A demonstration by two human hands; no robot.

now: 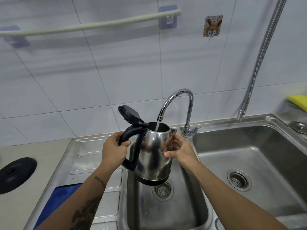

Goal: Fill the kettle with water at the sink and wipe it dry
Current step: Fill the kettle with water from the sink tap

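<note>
Stainless-steel electric kettle with black handle and base [154,153] held in the air over the left basin of the double steel sink [166,211], slightly tilted, black hinged lid [130,114] flipped open and standing up behind the mouth. Curved chrome tap [179,103] directly above the opening; thin stream of water [157,127] running from spout into the kettle. Left hand [114,148] wrapped around the black handle, fingers curled closed on it. Right hand [179,150] against the kettle's right side below the pouring lip, fingers fairly straight and touching the steel wall, thumb extended toward the camera; not clamped. Blue cloth [56,201] lying on the steel drainboard to the left, partly hidden by the left forearm. Round black kettle base [15,175] on the grey counter further left, well apart from the kettle. Yellow sponge [298,102] at the far right edge, behind the right basin.
</note>
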